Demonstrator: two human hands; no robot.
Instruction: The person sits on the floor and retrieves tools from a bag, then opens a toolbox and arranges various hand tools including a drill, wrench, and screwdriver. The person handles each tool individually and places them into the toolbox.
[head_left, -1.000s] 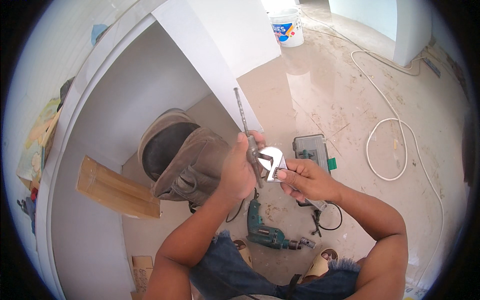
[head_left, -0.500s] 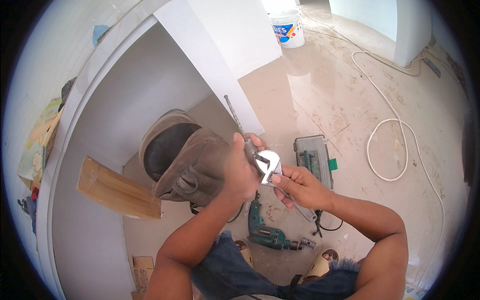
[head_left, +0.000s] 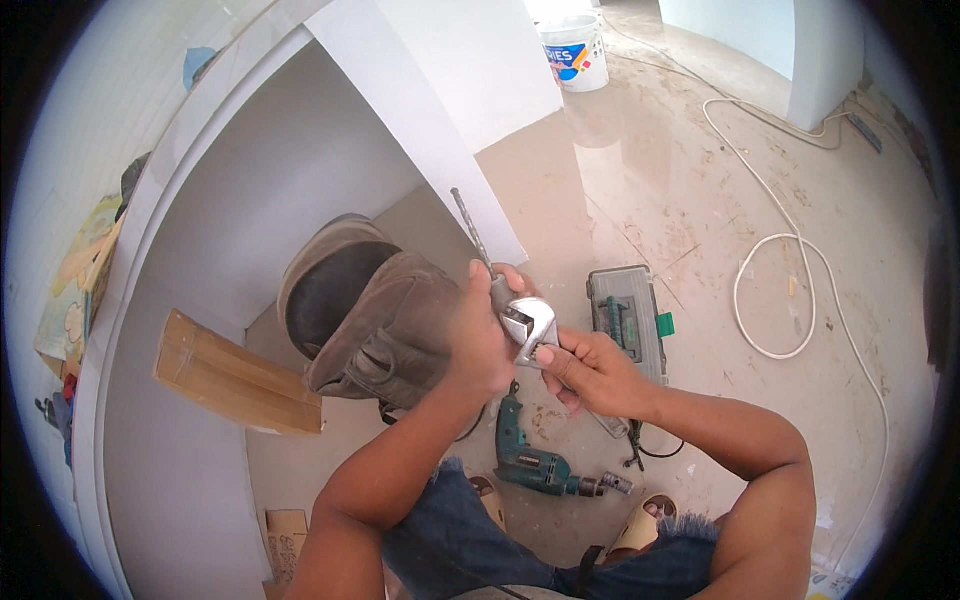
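Most likely a room in a building being fitted out or repaired; dirt streaks the smooth tan floor (head_left: 680,200) between plain white walls (head_left: 470,70); a drill (head_left: 530,465) and an open-air tool case (head_left: 620,280) lie on it (a long white cable (head_left: 797,237) loops there too); a bucket (head_left: 590,75) stands farther off.

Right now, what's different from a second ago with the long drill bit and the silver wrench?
The drill bit in the left hand has tipped, so its tip points farther left. The wrench in the right hand has shifted a little left, closer to the left hand. Nothing was grabbed or let go. The green drill and brown bag stayed put.
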